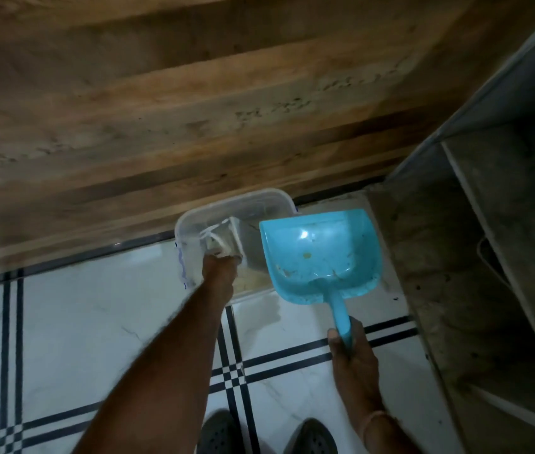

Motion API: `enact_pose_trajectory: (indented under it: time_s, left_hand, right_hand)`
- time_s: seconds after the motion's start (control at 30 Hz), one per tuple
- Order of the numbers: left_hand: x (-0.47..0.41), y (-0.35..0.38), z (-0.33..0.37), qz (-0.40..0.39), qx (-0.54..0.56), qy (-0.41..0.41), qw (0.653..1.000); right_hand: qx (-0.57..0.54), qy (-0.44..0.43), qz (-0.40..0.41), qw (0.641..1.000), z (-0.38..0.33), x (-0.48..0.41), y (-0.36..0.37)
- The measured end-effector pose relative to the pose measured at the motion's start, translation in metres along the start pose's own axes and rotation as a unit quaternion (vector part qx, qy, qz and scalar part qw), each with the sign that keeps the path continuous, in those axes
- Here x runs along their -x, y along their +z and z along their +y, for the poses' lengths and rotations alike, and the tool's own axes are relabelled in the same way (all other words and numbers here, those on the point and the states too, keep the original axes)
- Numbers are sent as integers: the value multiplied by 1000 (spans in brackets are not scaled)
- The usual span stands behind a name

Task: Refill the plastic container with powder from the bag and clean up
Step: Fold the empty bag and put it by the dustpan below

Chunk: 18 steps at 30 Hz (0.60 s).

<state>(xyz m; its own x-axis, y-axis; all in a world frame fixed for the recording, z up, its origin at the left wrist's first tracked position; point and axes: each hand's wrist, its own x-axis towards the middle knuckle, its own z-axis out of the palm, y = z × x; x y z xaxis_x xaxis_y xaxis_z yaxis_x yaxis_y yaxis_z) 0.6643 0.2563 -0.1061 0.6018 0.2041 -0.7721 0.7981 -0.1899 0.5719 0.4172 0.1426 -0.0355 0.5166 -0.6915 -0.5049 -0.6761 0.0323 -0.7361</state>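
Floor: white tiles (95, 322) crossed by dark lines, running to a brown wooden panel (194, 109) at the far side, rough grey shelving (489, 224) on the right
Container: clear rectangular plastic container (190, 221) on the tiles against the foot of the panel, lid off
Right hand: right hand (353, 352) wrapped tight round the handle of a turquoise plastic dustpan (318, 250)
Left hand: left hand (220, 270) reaching in at the container's near rim, against a pale blurred object (223, 237); fingers hidden, grip cannot be told
Key relation: dustpan's long axis runs near to far, handle nearest the person, mouth far; its left edge overlaps the container's right end, so the container lies far and left of the gripping hand, and the left hand is the nearer one
Likely step: clean-up; a leftward tilt would probably empty the pan
Bag: not in view
Foreground: dark shoes (220, 434)
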Motion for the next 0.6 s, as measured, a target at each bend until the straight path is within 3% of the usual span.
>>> enact_pose_trajectory:
  time_s: [0.13, 0.23, 0.37, 0.6]
  left_hand:
    - [19, -16, 3, 13, -53, 8, 998]
    - [77, -39, 34, 18, -136, 74, 988]
    - [160, -71, 72, -12, -243, 172, 955]
    - [347, -124, 173, -87, -331, 286, 895]
  right_hand:
    - [35, 13, 0, 999, -6, 8, -5]
    - [71, 18, -14, 997, -34, 31, -19]
    - [89, 30, -38, 995, -86, 68, -48]
    - [3, 94, -44, 995, -203, 178, -146]
